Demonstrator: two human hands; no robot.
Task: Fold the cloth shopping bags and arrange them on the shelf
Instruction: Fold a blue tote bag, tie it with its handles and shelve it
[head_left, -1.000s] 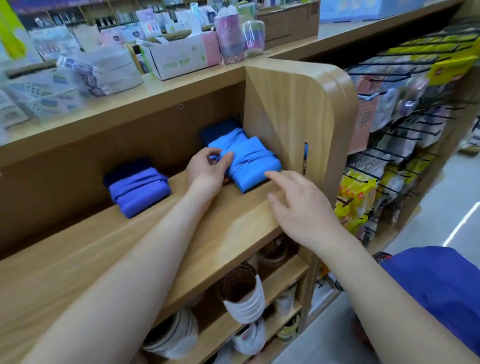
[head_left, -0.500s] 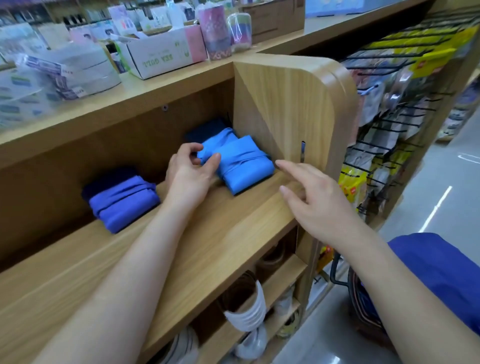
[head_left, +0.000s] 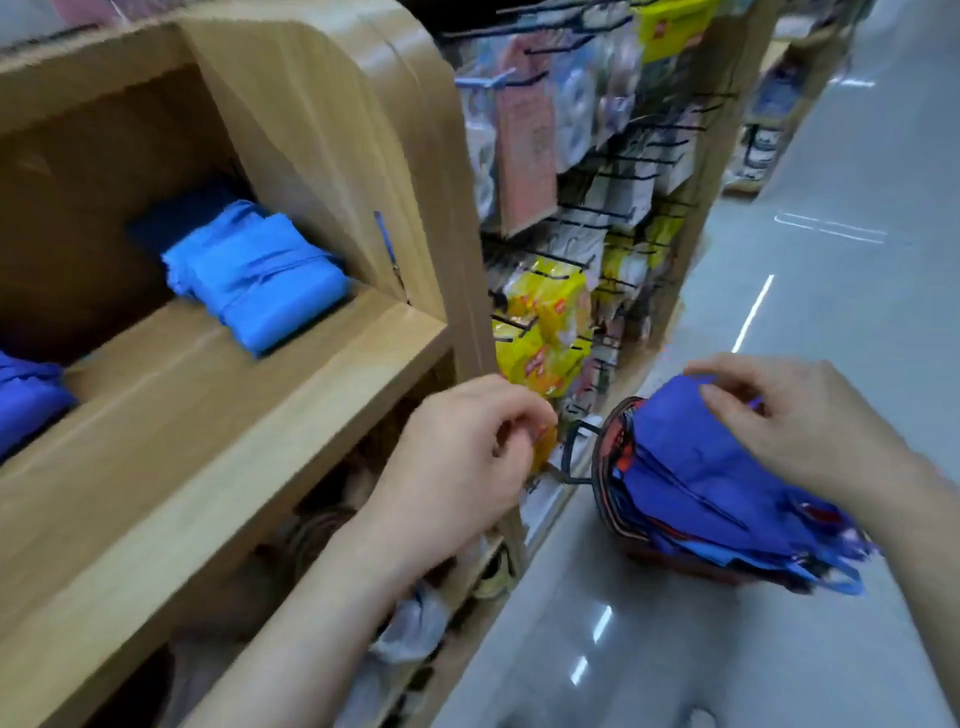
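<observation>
A folded light-blue cloth bag (head_left: 254, 280) lies on the wooden shelf (head_left: 218, 395) against its right end panel. A second folded, darker blue bag (head_left: 26, 400) shows at the left edge. A basket (head_left: 613, 467) on the floor holds a pile of unfolded blue bags (head_left: 696, 478). My right hand (head_left: 795, 421) is on top of that pile, its fingers curled over the upper edge of the top bag. My left hand (head_left: 462, 457) hovers in front of the shelf's corner with fingers loosely curled and nothing in it.
A peg rack (head_left: 597, 208) with hanging packets, some yellow (head_left: 545, 332), stands behind the basket. Lower shelves under the bag shelf hold rolls and wrapped goods (head_left: 410, 629). Shiny grey floor (head_left: 727, 623) stretches to the right.
Both hands left the light-blue bag on the shelf. The view swung right and down; my right hand reached onto the pile in the basket, my left hand pulled back off the shelf.
</observation>
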